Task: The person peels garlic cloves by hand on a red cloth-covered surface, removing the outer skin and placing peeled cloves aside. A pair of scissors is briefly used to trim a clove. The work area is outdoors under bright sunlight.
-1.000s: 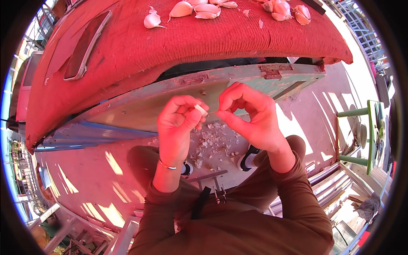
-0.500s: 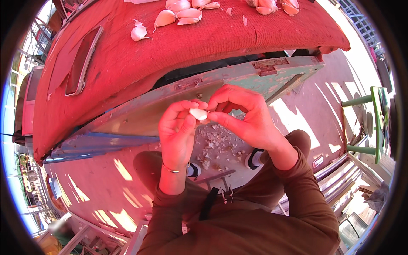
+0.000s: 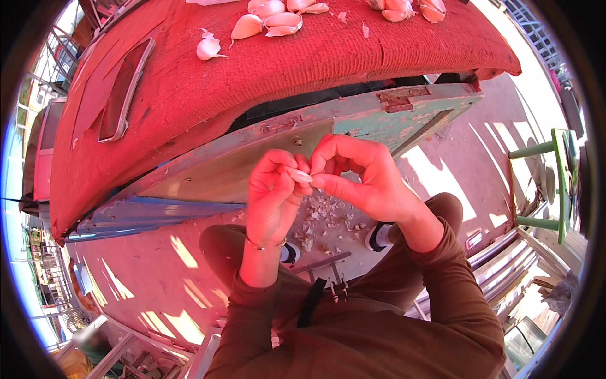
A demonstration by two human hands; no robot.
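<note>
Between the thumb and fingers of my left hand (image 3: 270,201) is a pale garlic clove (image 3: 298,175), tilted with one end toward the right. My right hand (image 3: 363,177) pinches at that end with thumb and forefinger; whether skin or the clove itself is between the fingertips is too small to tell. Both hands are held over my lap, just in front of the table edge. On the red cloth (image 3: 303,63) beyond them lie several unpeeled cloves (image 3: 283,24), and a single clove (image 3: 207,46) sits to their left.
A phone (image 3: 126,88) lies on the cloth at the left. Below its edge runs a worn green and grey panel (image 3: 379,123). Shed garlic skins (image 3: 319,221) litter the floor between my shoes. A green stool or chair (image 3: 558,186) stands at the right, near stacked metal bars (image 3: 505,271).
Both hands have shifted slightly; my left hand has moved a little to the right and turned. The clove now shows a narrower side.
</note>
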